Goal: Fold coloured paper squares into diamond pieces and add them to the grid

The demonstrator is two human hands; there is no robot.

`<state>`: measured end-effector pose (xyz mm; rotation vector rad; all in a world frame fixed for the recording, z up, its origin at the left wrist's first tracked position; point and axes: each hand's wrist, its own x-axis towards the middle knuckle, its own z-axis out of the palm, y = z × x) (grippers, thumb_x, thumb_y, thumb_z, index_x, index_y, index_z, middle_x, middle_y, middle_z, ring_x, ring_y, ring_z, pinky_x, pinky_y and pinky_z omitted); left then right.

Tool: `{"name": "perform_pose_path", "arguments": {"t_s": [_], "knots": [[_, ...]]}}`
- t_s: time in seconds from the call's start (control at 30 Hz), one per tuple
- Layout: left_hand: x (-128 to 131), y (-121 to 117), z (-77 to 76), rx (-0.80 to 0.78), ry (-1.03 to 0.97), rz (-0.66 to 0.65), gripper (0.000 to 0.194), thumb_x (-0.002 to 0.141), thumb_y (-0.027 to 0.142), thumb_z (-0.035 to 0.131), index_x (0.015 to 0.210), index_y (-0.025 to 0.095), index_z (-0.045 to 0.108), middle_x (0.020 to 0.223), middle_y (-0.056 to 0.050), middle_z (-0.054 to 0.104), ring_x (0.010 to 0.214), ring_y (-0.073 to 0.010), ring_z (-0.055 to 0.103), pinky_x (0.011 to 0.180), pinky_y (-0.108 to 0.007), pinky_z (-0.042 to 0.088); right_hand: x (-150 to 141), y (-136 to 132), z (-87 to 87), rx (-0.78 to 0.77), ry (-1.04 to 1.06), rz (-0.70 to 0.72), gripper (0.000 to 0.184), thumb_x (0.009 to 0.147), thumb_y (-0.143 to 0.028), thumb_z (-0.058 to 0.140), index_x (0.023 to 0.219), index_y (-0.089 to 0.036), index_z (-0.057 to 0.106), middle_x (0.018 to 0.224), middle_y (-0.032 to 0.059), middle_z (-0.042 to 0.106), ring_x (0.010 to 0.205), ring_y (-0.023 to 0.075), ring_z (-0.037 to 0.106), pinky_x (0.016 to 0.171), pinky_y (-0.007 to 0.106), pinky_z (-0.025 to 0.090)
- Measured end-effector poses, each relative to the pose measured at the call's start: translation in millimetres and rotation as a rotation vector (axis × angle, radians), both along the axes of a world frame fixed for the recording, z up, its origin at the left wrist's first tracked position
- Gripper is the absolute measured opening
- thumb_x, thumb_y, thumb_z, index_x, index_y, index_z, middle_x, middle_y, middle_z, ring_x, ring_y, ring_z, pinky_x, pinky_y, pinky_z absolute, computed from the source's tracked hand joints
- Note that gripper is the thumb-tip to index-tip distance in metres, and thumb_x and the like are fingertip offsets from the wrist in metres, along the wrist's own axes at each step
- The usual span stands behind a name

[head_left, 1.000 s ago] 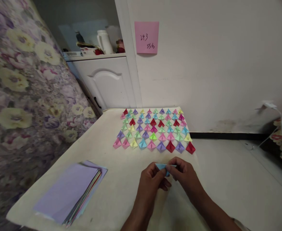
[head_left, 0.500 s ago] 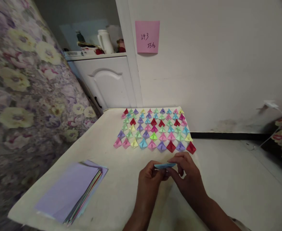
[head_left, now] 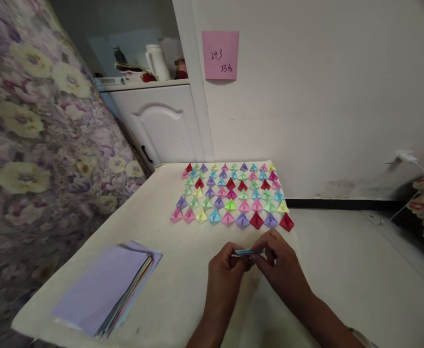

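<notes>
A small folded piece of light blue paper [head_left: 244, 252] is held between both hands above the near part of the table. My left hand [head_left: 226, 268] pinches its left end between thumb and fingers. My right hand [head_left: 275, 258] has thumb and fingertips closed on the right end, which they partly cover. Just beyond the hands lie rows of small folded paper pieces [head_left: 230, 205] in red, pink, purple, blue, green and yellow. To the left rests a stack of coloured paper [head_left: 99, 287] with a purple sheet on top.
The table [head_left: 143, 208] has a pale cover and its far end meets the white wall [head_left: 306, 96]. A flowered curtain [head_left: 34, 145] hangs along the left. A pink note [head_left: 220, 55] is stuck on the wall. A white jug [head_left: 157, 63] stands on the cabinet shelf.
The blue paper now shows as a thinner strip, seen more edge-on. My right fingers have come down and closed over its right end; my left hand has barely moved.
</notes>
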<state>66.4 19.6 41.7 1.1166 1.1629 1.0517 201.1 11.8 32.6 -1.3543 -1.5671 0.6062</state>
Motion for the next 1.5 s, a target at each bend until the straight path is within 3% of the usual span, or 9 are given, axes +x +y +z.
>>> {"name": "perform_pose_path", "arguments": {"t_s": [0.13,0.27,0.4,0.57,0.7,0.97,1.1,1.27,1.5], "knots": [[1,-2,0.1,0.014,0.064,0.001,0.01,0.071,0.024,0.063,0.067,0.017,0.057,0.057,0.003,0.057,0.06,-0.0123,0.056,0.06,-0.02,0.044,2,0,-1.2,0.002,-0.067,-0.017,0.011,0.072,-0.013,0.057,0.078,-0.021,0.061,0.077,0.002,0.051,0.063,0.0139,0.049,0.052,0.024,0.039],[-1,-2,-0.2,0.075,0.23,0.001,0.01,0.074,0.027,0.059,0.07,0.019,0.058,0.06,0.002,0.06,0.061,-0.0138,0.056,0.057,-0.02,0.042,0,-4,-3.2,-0.045,-0.154,-0.015,0.012,0.075,-0.018,0.056,0.082,-0.023,0.065,0.065,-0.0003,0.054,0.052,0.0124,0.048,0.051,0.025,0.039],[-3,-3,1.0,0.13,0.31,-0.001,0.004,0.075,0.022,0.057,0.073,0.02,0.06,0.064,0.002,0.062,0.064,-0.0153,0.058,0.057,-0.02,0.041,-5,-8,-4.5,-0.112,-0.087,0.042,0.014,0.078,-0.022,0.055,0.087,-0.024,0.065,0.056,-0.0022,0.058,0.047,0.0122,0.049,0.05,0.024,0.039],[-3,-3,2.6,0.097,0.201,0.008,0.012,0.072,0.019,0.058,0.084,0.021,0.062,0.071,-0.001,0.067,0.068,-0.0183,0.063,0.063,-0.024,0.046,-9,-6,-3.7,-0.068,0.066,0.103,0.013,0.081,-0.022,0.052,0.089,-0.022,0.063,0.079,0.0028,0.066,0.065,0.0156,0.059,0.06,0.026,0.046],[-2,-2,3.7,0.081,0.142,0.003,0.025,0.072,0.021,0.061,0.096,0.022,0.064,0.088,-0.004,0.07,0.077,-0.0194,0.065,0.069,-0.025,0.048,-6,-4,-1.1,-0.023,0.059,0.117,0.01,0.081,-0.019,0.051,0.082,-0.021,0.061,0.075,0.0028,0.062,0.066,0.0157,0.057,0.061,0.026,0.045],[-4,0,6.2,0.046,0.012,-0.079,0.027,0.078,0.025,0.058,0.103,0.019,0.064,0.095,-0.006,0.069,0.085,-0.0206,0.063,0.081,-0.031,0.048,-3,-2,-1.2,-0.02,0.007,0.059,0.009,0.082,-0.019,0.05,0.073,-0.02,0.053,0.068,0.0008,0.055,0.061,0.0139,0.051,0.056,0.025,0.041],[-7,3,1.9,-0.03,-0.048,-0.067,0.024,0.076,0.03,0.061,0.095,0.015,0.066,0.085,-0.006,0.068,0.082,-0.0204,0.062,0.079,-0.032,0.048,-3,-3,-0.6,-0.023,-0.013,0.08,0.011,0.083,-0.019,0.049,0.072,-0.02,0.052,0.068,0.0005,0.053,0.061,0.0138,0.05,0.057,0.026,0.039],[-7,5,-4.6,-0.096,-0.208,-0.038,0.015,0.071,0.025,0.068,0.079,0.013,0.064,0.071,-0.003,0.066,0.066,-0.013,0.059,0.066,-0.025,0.047,-3,-3,1.8,0.013,-0.015,0.087,0.014,0.082,-0.018,0.05,0.069,-0.02,0.05,0.067,-0.0008,0.05,0.059,0.0124,0.047,0.054,0.025,0.037],[-5,6,-7.5,-0.14,-0.335,-0.016,0.015,0.066,0.019,0.071,0.07,0.014,0.057,0.059,0.001,0.062,0.056,-0.0094,0.056,0.057,-0.02,0.042,-7,-6,-0.4,-0.016,0.113,0.095,0.005,0.083,-0.019,0.05,0.084,-0.02,0.054,0.071,-0.0004,0.058,0.061,0.0122,0.053,0.058,0.024,0.043]]}}
